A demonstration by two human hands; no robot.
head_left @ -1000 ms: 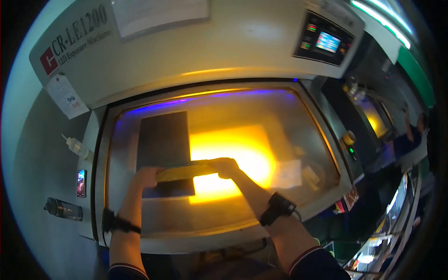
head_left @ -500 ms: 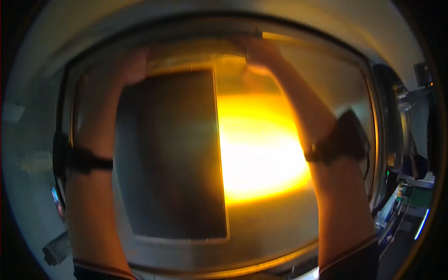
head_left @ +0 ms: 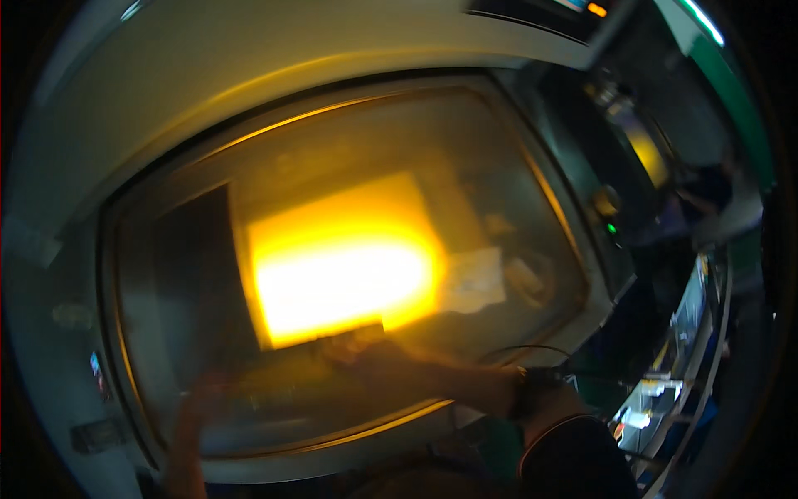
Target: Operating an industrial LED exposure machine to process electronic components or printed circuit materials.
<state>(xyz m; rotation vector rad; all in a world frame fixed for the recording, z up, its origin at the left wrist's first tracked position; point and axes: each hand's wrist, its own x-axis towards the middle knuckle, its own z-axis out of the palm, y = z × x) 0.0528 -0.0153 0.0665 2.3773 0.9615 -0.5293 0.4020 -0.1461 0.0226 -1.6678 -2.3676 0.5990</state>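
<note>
A brightly lit yellow panel (head_left: pixel 332 204) glows in the middle of a framed, glass-like surface (head_left: pixel 465 125). A dark rectangular panel (head_left: pixel 195 241) lies along its left side. My right hand (head_left: pixel 357 348) is at the near edge of the glow, beside a narrow dark strip, and smeared by motion. I cannot make out whether its fingers hold that strip. Dim and blurred, my left hand (head_left: pixel 204 395) is near the lower end of the dark panel; its fingers do not show clearly. A dark band (head_left: pixel 532 391) circles my right wrist.
A pale sheet (head_left: pixel 475 279) lies right of the glow, next to a blurred ring-shaped object (head_left: pixel 529 279). The raised frame (head_left: pixel 544 187) surrounds the surface. Further right are a small green light (head_left: pixel 612 228) and a shelf (head_left: pixel 657 399) with bright items.
Both hands have come from the far edge to the near side. The view has swung and tilted; the dark panel now appears further left, and the sheet and ring-shaped object show.
</note>
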